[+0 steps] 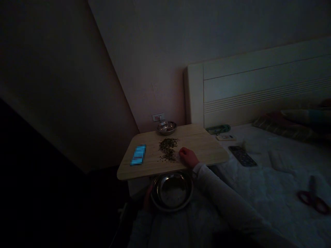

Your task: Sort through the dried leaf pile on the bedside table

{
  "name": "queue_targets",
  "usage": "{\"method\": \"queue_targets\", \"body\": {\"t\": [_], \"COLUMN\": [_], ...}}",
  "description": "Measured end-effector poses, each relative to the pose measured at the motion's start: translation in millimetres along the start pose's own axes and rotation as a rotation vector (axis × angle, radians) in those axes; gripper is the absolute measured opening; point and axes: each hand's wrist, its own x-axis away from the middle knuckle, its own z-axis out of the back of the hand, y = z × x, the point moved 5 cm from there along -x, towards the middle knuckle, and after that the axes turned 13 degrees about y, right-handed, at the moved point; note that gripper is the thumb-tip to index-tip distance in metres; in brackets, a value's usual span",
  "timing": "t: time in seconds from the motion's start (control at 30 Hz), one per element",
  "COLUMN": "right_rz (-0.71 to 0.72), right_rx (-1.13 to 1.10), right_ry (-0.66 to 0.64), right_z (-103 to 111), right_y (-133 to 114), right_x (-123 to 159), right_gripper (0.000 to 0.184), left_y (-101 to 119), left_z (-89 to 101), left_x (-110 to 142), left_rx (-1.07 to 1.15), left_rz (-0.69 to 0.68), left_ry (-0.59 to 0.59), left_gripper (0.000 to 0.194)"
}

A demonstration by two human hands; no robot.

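Rnd shiny metal basin seen at front edge of pale wood-grain tabletop, L hand placed at its L side, finger state can't be told (dark), R hand w/ fingers curled tog., just beside small dk granules spread mid-tabletop.

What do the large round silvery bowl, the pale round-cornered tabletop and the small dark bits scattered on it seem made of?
Large silvery bowl: probably polished stainless steel, from its bright, mirror-like highlights.
Pale tabletop: wood or wood-look laminate, smooth, matt; fine streaks suggest grain.
Small dark bits: perhaps dry plant matter, dull and greenish-brown; too small to be sure.
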Motion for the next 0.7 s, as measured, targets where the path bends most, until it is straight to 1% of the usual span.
{"method": "queue_targets", "body": {"t": [0.13,0.2,0.3,0.53,0.7], "right_rz": [0.005,-0.002,-0.001,-0.004,0.014], "right_rx": [-0.009,-0.011,-0.007,-0.028,-0.027], "right_ry": [-0.009,-0.025,-0.033,-0.095,-0.151], "right_z": [0,0,0,-1,-3], "right_y": [0,0,0,0,-1], "right_x": [0,0,0,3,5], "right_gripper": [0.01,0.009,0.009,0.009,0.009], "left_y": [6,6,4,1,2], "left_z": [-5.2,-5.3,-2.0,1.3,-0.3], "left_x": [8,10,8,-1,0], "left_rx": [0.029,0.025,0.024,0.027,0.03], "left_rz": [-0.028,-0.018,0.003,-0.011,-0.006], "left_ry": [-0.002,0.002,0.042,0.068,0.044], "left_gripper": [0.013,0.011,0.01,0.011,0.011]}}
